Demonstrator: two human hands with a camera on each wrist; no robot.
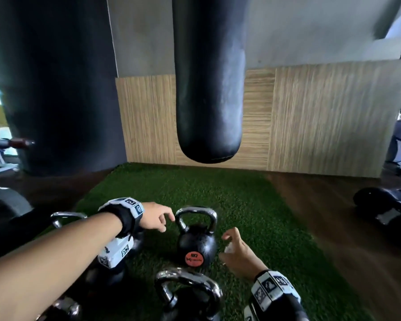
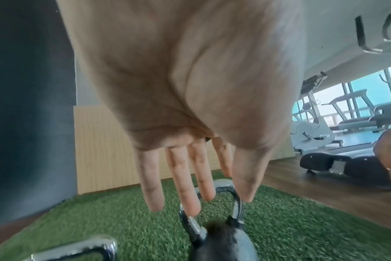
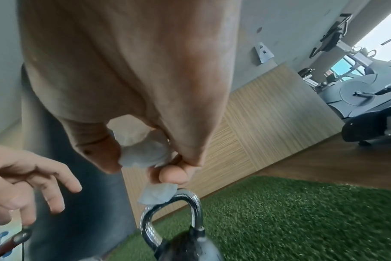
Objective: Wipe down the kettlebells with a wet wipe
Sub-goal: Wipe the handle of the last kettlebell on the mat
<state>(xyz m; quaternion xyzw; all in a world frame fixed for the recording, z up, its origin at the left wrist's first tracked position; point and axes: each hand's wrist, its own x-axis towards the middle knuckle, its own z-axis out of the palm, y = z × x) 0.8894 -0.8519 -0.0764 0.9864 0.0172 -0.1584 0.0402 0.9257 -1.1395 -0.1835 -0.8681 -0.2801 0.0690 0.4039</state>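
A black kettlebell [image 1: 196, 245] with a chrome handle [image 1: 196, 212] and an orange label stands upright on the green turf [image 1: 252, 205]. My left hand [image 1: 156, 217] hovers just left of the handle with fingers [image 2: 183, 180] straight and spread, holding nothing. My right hand [image 1: 235, 250] sits to the right of the kettlebell and grips a crumpled white wet wipe [image 3: 143, 150]. In the right wrist view a tail of the wipe hangs just above the handle [image 3: 181, 197]. Contact between wipe and handle is unclear.
A second kettlebell [image 1: 188, 295] stands nearer to me, and others [image 1: 67, 218] sit under my left arm. A black punching bag [image 1: 208, 77] hangs above the far turf. A wood-panel wall [image 1: 322, 117] is behind; gym machines [image 1: 384, 207] stand on the right.
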